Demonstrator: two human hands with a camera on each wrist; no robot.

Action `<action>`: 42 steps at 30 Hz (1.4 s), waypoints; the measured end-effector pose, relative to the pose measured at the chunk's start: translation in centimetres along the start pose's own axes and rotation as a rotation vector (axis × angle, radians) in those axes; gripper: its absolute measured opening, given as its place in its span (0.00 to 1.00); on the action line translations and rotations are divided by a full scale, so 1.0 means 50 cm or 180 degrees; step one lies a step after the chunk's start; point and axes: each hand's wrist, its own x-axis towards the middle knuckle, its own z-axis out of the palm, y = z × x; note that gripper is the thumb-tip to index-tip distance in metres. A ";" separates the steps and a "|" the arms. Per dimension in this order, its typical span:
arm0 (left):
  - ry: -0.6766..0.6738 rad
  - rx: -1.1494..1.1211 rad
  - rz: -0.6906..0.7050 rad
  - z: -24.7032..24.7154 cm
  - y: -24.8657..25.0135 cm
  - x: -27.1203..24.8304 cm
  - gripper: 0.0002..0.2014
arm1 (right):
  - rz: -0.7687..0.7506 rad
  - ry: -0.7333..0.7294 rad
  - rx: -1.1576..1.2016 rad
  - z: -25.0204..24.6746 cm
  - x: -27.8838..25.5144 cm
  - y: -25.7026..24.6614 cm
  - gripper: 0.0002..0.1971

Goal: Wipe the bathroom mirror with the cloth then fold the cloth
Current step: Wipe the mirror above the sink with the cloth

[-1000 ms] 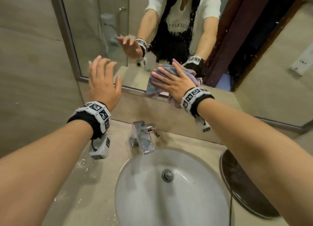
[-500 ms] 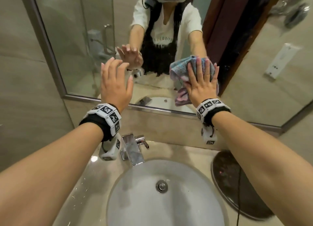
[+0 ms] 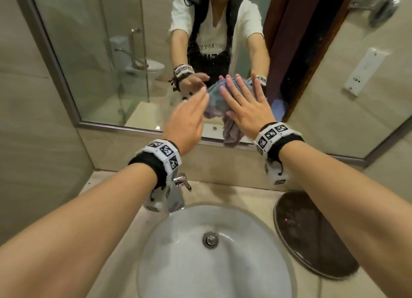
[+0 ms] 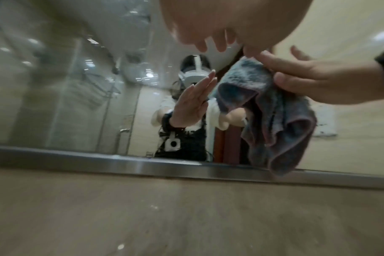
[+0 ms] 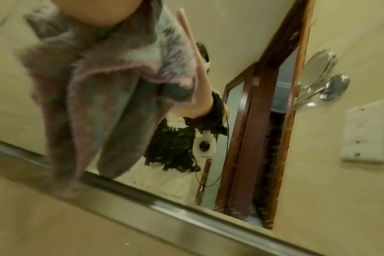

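Observation:
The wall mirror (image 3: pixel 100 63) hangs above the counter. A fluffy blue and purple cloth (image 3: pixel 214 107) is bunched against the glass low down, with one corner hanging over the metal frame (image 3: pixel 111 126). My right hand (image 3: pixel 243 106) lies flat on the cloth with its fingers spread, pressing it to the mirror. My left hand (image 3: pixel 189 117) has straight fingers and reaches to the cloth's left edge; I cannot tell whether it touches. In the left wrist view the cloth (image 4: pixel 274 112) droops under my right hand (image 4: pixel 318 78). In the right wrist view the cloth (image 5: pixel 99 86) hangs down to the frame.
Below the mirror is a beige counter with a white round sink (image 3: pixel 278 242) and a chrome faucet (image 3: pixel 178 193). A dark round disc (image 3: pixel 312 230) lies on the counter to the right. A tiled wall (image 3: pixel 33 141) closes the left side.
My left hand has left the glass at the left and swung right to the cloth. My right hand has slid the cloth a little left and down.

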 end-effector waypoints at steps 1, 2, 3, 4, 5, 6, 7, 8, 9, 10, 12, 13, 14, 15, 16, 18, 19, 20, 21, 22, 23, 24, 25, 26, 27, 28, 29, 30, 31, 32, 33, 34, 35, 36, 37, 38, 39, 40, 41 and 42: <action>-0.0285 0.0087 0.0050 0.012 0.020 0.013 0.29 | -0.0042 -0.0044 -0.0004 -0.004 -0.007 0.016 0.29; -0.0571 0.0203 -0.0009 0.027 0.038 0.024 0.30 | -0.0046 -0.0096 -0.0011 -0.008 -0.012 0.029 0.29; -0.0792 0.0339 -0.0136 0.044 0.053 0.032 0.31 | -0.0007 -0.0139 -0.0011 -0.012 -0.018 0.037 0.30; -0.0955 0.0463 -0.0279 0.059 0.065 0.038 0.31 | 0.0059 -0.0168 -0.0002 -0.016 -0.023 0.042 0.30; -0.1048 0.0522 -0.0388 0.073 0.078 0.042 0.32 | 0.0136 -0.0184 0.0029 -0.018 -0.030 0.046 0.30; -0.1077 0.0513 -0.0447 0.084 0.092 0.047 0.32 | 0.0203 -0.0203 0.0077 -0.020 -0.036 0.051 0.31; -0.1071 0.0461 -0.0469 0.095 0.106 0.051 0.32 | 0.0261 -0.0240 0.0131 -0.023 -0.044 0.055 0.31; -0.1045 0.0396 -0.0499 0.103 0.120 0.057 0.31 | 0.0324 -0.0292 0.0183 -0.026 -0.051 0.059 0.32; -0.0992 0.0353 -0.0555 0.110 0.133 0.063 0.31 | 0.0386 -0.0336 0.0229 -0.028 -0.058 0.063 0.31; -0.0925 0.0344 -0.0637 0.116 0.145 0.070 0.31 | 0.0429 -0.0363 0.0265 -0.033 -0.065 0.066 0.30; -0.0816 0.0354 -0.0878 0.127 0.169 0.084 0.31 | 0.0491 -0.0394 0.0361 -0.040 -0.083 0.073 0.29; -0.0771 0.0347 -0.1005 0.132 0.180 0.090 0.31 | 0.0553 -0.0424 0.0455 -0.044 -0.095 0.078 0.29; -0.0724 0.0346 -0.1108 0.137 0.189 0.094 0.30 | 0.0656 -0.0484 0.0560 -0.046 -0.108 0.085 0.29; -0.0676 0.0353 -0.1183 0.142 0.196 0.098 0.30 | 0.0782 -0.0535 0.0659 -0.049 -0.122 0.093 0.30; -0.0629 0.0366 -0.1243 0.146 0.200 0.101 0.30 | 0.0906 -0.0537 0.0745 -0.053 -0.136 0.102 0.31; -0.0537 0.0366 -0.1357 0.146 0.199 0.105 0.30 | 0.1118 -0.0470 0.0839 -0.063 -0.155 0.118 0.32; -0.0473 0.0354 -0.1406 0.143 0.195 0.108 0.31 | 0.1201 -0.0456 0.0834 -0.067 -0.160 0.125 0.32; -0.0398 0.0355 -0.1446 0.137 0.187 0.113 0.32 | 0.1261 -0.0460 0.0816 -0.072 -0.159 0.129 0.33; -0.0328 0.0377 -0.1475 0.129 0.178 0.117 0.33 | 0.1297 -0.0459 0.0799 -0.077 -0.156 0.130 0.33; -0.0264 0.0415 -0.1503 0.118 0.167 0.119 0.33 | 0.1320 -0.0432 0.0791 -0.081 -0.152 0.128 0.34; -0.0192 0.0459 -0.1532 0.107 0.152 0.121 0.33 | 0.1349 -0.0375 0.0789 -0.085 -0.146 0.123 0.34; -0.0102 0.0484 -0.1588 0.094 0.133 0.123 0.34 | 0.1396 -0.0318 0.0785 -0.088 -0.137 0.117 0.34; -0.0014 0.0500 -0.1669 0.081 0.113 0.123 0.34 | 0.1453 -0.0294 0.0771 -0.090 -0.129 0.111 0.34; 0.0064 0.0516 -0.1748 0.067 0.092 0.122 0.34 | 0.1515 -0.0295 0.0742 -0.091 -0.120 0.105 0.34; 0.0135 0.0549 -0.1796 0.054 0.070 0.120 0.34 | 0.1575 -0.0293 0.0705 -0.093 -0.109 0.102 0.34; 0.0190 0.0587 -0.1808 0.042 0.048 0.119 0.34 | 0.1629 -0.0266 0.0663 -0.093 -0.098 0.101 0.34; 0.0223 0.0624 -0.1792 0.031 0.028 0.116 0.33 | 0.1689 -0.0215 0.0614 -0.094 -0.086 0.100 0.34; 0.0237 0.0671 -0.1758 0.022 0.010 0.114 0.33 | 0.1753 -0.0152 0.0555 -0.095 -0.076 0.100 0.34; 0.0233 0.0757 -0.1714 0.014 -0.004 0.110 0.33 | 0.1810 -0.0104 0.0500 -0.095 -0.068 0.099 0.34; 0.0213 0.0865 -0.1656 0.009 -0.014 0.108 0.33 | 0.1861 -0.0078 0.0477 -0.095 -0.062 0.099 0.34; 0.0192 0.0967 -0.1571 0.006 -0.021 0.106 0.33 | 0.1911 -0.0069 0.0492 -0.096 -0.061 0.097 0.34; 0.0175 0.1035 -0.1491 0.006 -0.025 0.107 0.33 | 0.1942 -0.0067 0.0531 -0.096 -0.061 0.096 0.34; 0.0153 0.1082 -0.1441 0.006 -0.027 0.108 0.33 | 0.1940 -0.0064 0.0578 -0.095 -0.063 0.094 0.34; 0.0126 0.1106 -0.1421 0.005 -0.027 0.109 0.33 | 0.1903 -0.0054 0.0612 -0.094 -0.066 0.092 0.34; 0.0121 0.1107 -0.1406 0.007 -0.026 0.112 0.33 | 0.1840 -0.0032 0.0626 -0.094 -0.068 0.093 0.34; 0.0142 0.1100 -0.1388 0.008 -0.022 0.117 0.34 | 0.1776 -0.0008 0.0633 -0.094 -0.067 0.095 0.33; 0.0174 0.1086 -0.1370 0.010 -0.013 0.123 0.35 | 0.1738 0.0023 0.0642 -0.095 -0.063 0.100 0.33; 0.0197 0.1047 -0.1362 0.013 0.001 0.132 0.37 | 0.1731 0.0071 0.0654 -0.097 -0.058 0.107 0.33; 0.0230 0.0958 -0.1381 0.017 0.020 0.143 0.39 | 0.1734 0.0144 0.0676 -0.101 -0.054 0.115 0.33; 0.0286 0.0828 -0.1422 0.023 0.041 0.154 0.40 | 0.1720 0.0234 0.0704 -0.105 -0.050 0.125 0.32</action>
